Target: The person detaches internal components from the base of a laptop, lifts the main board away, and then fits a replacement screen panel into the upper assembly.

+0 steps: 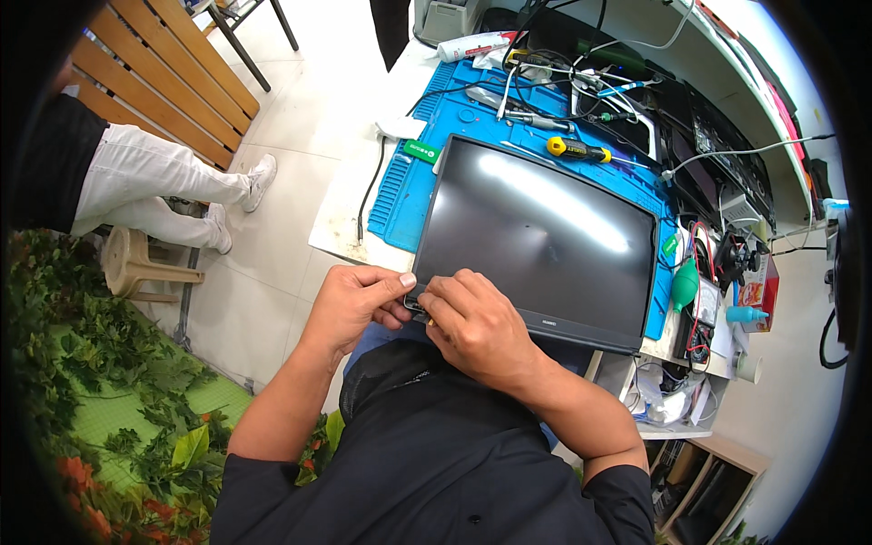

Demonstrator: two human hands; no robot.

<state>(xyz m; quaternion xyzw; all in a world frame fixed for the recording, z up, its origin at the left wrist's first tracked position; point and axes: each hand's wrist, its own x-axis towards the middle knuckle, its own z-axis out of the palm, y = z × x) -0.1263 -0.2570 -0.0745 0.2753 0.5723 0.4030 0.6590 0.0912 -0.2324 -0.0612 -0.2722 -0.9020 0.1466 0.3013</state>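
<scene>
A dark display panel in a black bezel (545, 245), like a laptop screen, lies tilted on the bench, its lower edge toward me. At its near left corner, my left hand (354, 304) grips the edge, thumb on top and fingers curled below. Just beside it, my right hand (481, 327) has its fingers bunched in a pinch at the lower bezel. Whatever sits between those fingertips is hidden. The two hands are nearly touching.
Under the screen spreads a blue repair mat (400, 204). Beyond lie a yellow-and-black screwdriver (577, 150) and tangled cables. A green rubber blower (684, 286) and a meter (706, 300) stand right. Another person's legs (154, 173) and a plastic stool (132, 263) are left.
</scene>
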